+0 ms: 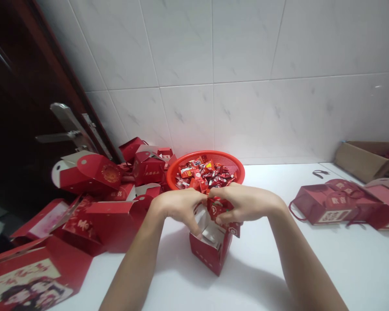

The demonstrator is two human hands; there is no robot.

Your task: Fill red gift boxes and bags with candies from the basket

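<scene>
An open red gift box (210, 255) with a pale inside stands on the white table, turned with one corner toward me. My left hand (184, 206) grips its left wall, thumb inside the opening and fingers behind, partly hidden. My right hand (243, 202) is closed on red candy packets (221, 209) at the right side of the opening. Something pale lies inside the box, too blurred to make out. Right behind both hands is a red plastic basket (241, 172) full of wrapped candies (207, 172).
Red gift boxes (110, 220) are piled at the left, beside a dark door with a metal handle (65, 129). Closed red boxes (337, 203) with cords stand at the right, before a cardboard box (359, 162). A tiled wall (246, 116) rises behind the table (262, 268).
</scene>
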